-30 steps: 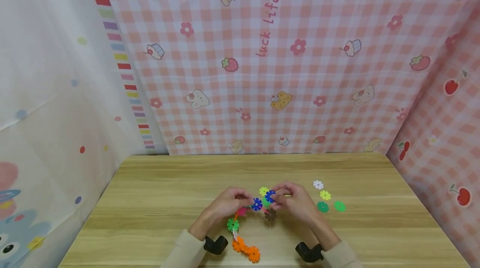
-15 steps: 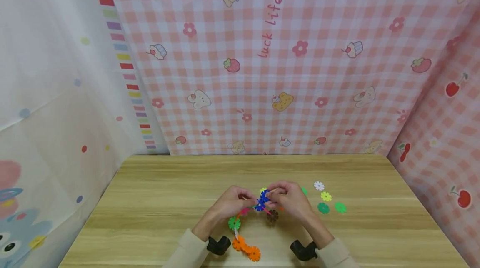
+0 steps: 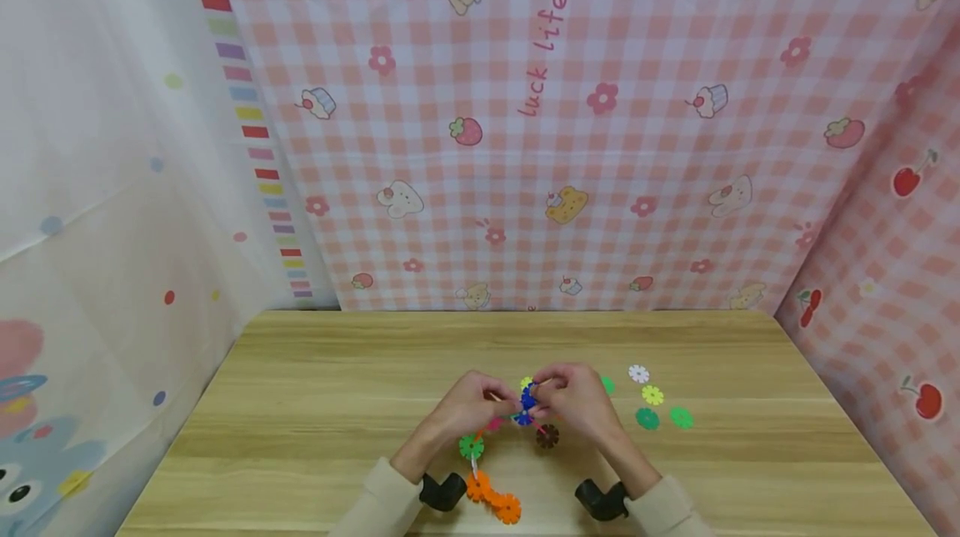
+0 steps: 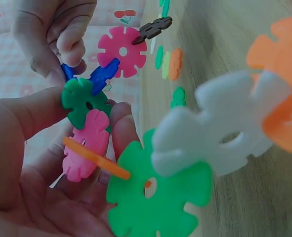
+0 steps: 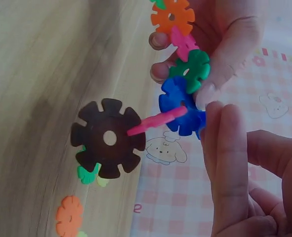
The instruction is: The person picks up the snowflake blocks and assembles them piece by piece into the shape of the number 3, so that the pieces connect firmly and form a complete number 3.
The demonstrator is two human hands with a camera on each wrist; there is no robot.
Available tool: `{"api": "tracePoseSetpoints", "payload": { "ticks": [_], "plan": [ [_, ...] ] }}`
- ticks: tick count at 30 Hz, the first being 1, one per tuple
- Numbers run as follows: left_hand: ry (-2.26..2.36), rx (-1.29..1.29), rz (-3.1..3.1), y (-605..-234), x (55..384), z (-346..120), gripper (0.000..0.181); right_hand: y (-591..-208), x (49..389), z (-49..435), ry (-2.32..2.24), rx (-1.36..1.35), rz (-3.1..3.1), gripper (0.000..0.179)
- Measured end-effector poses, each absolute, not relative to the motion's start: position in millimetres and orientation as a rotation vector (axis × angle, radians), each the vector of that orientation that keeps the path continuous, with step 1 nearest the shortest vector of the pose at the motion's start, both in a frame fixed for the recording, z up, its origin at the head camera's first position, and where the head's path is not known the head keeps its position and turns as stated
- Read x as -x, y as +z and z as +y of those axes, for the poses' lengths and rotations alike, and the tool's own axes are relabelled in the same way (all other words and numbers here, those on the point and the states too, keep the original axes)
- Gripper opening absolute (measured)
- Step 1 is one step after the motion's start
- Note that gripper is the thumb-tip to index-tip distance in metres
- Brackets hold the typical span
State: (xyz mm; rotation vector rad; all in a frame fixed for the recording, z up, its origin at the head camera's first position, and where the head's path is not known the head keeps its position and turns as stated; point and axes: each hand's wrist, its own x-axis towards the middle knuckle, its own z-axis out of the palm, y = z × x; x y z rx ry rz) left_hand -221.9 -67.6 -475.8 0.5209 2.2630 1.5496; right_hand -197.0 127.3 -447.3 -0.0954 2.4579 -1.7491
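A chain of slotted plastic snowflake discs hangs between the hands. My left hand [image 3: 471, 404] pinches its dark green disc [image 4: 75, 109] between thumb and fingers, a pink disc [image 4: 79, 165] lying along the fingers. Joined to the green one is a blue disc [image 5: 171, 101], carrying a pink disc [image 5: 158, 120] and a brown disc [image 5: 89, 143]. My right hand [image 3: 576, 399] pinches another blue disc [image 3: 528, 393] against the first, mostly hidden by fingers in the right wrist view. Toward the body the chain runs through a light green disc [image 4: 185, 192], a white disc [image 4: 200, 140] and orange discs [image 3: 508, 509].
Loose discs lie right of the hands on the wooden table [image 3: 337, 387]: a white disc [image 3: 639, 373], a yellow disc [image 3: 652, 395] and several green discs [image 3: 681, 418]. Black wrist mounts [image 3: 442, 493] jut inward from both sleeves. A checked cloth [image 3: 487, 162] hangs behind the table.
The right hand has moved left with its blue disc, bringing it from beside the chain's blue disc to overlap it. The left hand has shifted slightly right. A loose green disc has come into sight.
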Motion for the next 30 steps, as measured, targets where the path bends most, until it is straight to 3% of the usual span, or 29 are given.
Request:
{"api": "tracePoseSetpoints", "payload": {
  "ticks": [17,30],
  "plan": [
    [1.475,-0.575,2.265,-473,221,-66,0.011,-455,201,131,-1.599,0.173,2.491,0.017],
    [1.515,-0.577,2.253,-472,217,-66,0.010,-464,198,130,-1.810,0.206,2.320,0.026]
  ]
}}
